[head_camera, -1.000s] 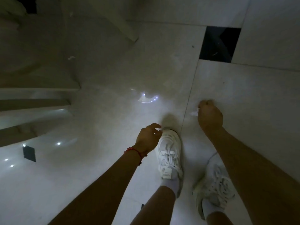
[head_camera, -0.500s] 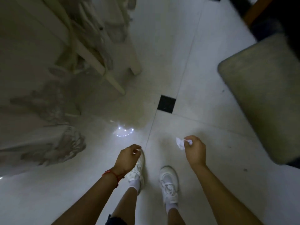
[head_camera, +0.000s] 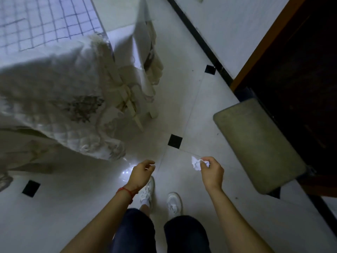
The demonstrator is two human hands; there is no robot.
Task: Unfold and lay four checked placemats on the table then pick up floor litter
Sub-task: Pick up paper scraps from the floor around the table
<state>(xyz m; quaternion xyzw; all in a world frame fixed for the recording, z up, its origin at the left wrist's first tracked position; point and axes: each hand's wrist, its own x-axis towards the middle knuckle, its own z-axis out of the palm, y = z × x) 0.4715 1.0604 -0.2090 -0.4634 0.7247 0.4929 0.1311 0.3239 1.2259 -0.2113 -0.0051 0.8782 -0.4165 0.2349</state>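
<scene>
The right hand (head_camera: 212, 171) is pinching a crumpled white paper scrap (head_camera: 196, 163) between thumb and fingertips, the scrap sticking out just left of the pinch. The left hand (head_camera: 141, 173) is pinching a tiny white bit; what it is, I cannot tell. Keeping both pinches firm should be preventing drops while a checked placemat (head_camera: 36, 21) is lying on the table far up-left.

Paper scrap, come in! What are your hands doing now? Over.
Right hand pinches crumpled white paper scrap. Left hand fingers curled, seems to pinch a tiny white bit; hard to tell. Checked placemat lies on table. Nothing blocking.
</scene>
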